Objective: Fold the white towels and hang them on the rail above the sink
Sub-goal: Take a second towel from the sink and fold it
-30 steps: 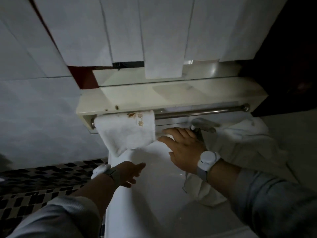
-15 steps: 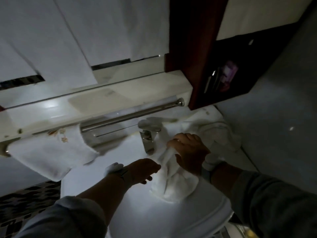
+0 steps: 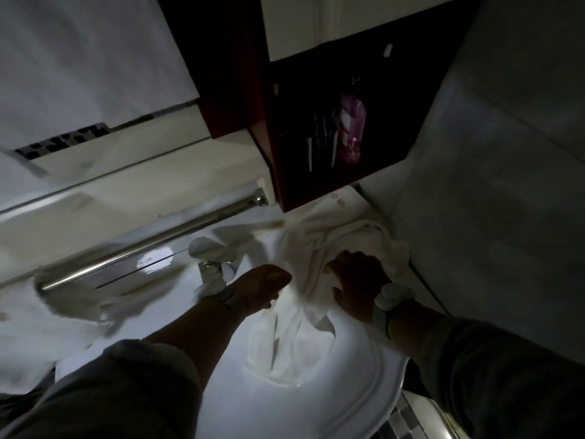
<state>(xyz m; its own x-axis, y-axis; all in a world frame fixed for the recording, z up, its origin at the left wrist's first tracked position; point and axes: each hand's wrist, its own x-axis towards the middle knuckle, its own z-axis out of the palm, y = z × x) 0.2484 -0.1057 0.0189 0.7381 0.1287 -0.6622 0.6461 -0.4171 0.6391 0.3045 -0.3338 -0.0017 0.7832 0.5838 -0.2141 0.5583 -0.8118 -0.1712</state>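
Observation:
A crumpled white towel (image 3: 297,337) lies over the right side of the white sink (image 3: 364,400) and hangs down into the basin. My right hand (image 3: 357,280) is closed on its bunched upper part. Just left of the towel my left hand (image 3: 262,289) reaches toward it with fingers curled; whether it touches the cloth is unclear. The chrome rail (image 3: 152,245) runs under the shelf above the sink. A folded white towel (image 3: 79,299) hangs on the rail's left end, blurred.
A chrome tap (image 3: 212,258) stands behind my left hand. A dark red wall cabinet (image 3: 240,99) at upper right holds a purple bottle (image 3: 353,131) and toothbrushes. A grey wall closes the right side.
My view swung right, away from the hung towel. My right hand left that towel and took hold of the crumpled one on the sink's right side; my left hand moved up toward it.

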